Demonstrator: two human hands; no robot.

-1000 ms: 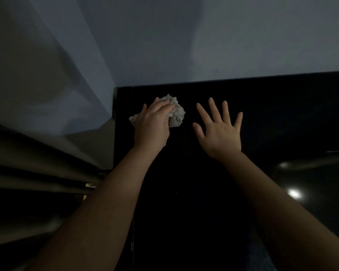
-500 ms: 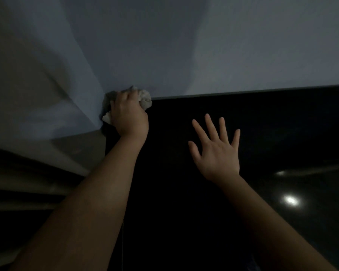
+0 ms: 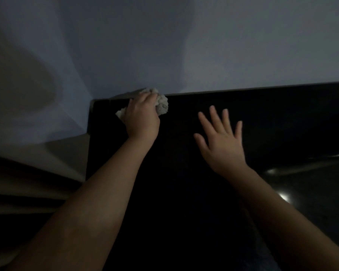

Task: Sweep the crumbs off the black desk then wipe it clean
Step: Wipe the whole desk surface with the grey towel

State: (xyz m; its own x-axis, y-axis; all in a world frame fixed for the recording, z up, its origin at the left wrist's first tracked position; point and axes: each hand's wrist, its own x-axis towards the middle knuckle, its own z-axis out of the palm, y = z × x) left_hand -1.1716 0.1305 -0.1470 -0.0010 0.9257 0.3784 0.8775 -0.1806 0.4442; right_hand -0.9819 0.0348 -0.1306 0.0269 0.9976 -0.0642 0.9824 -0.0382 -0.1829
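The glossy black desk (image 3: 272, 118) fills the lower right of the dim view, its far edge against the wall. My left hand (image 3: 142, 118) presses a crumpled pale cloth (image 3: 161, 105) onto the desk at its far edge, near the far left corner. The cloth sticks out past my fingers on both sides. My right hand (image 3: 222, 142) lies flat on the desk to the right of it, fingers spread, holding nothing. No crumbs are visible in the dark.
A pale bluish wall (image 3: 204, 45) rises right behind the desk. The desk's left edge (image 3: 88, 143) drops to a lighter floor strip. Lamp reflections (image 3: 284, 197) shine on the desk at the right.
My left hand has slid the cloth from the far left corner rightward along the back edge. My right hand stays flat in about the same place.
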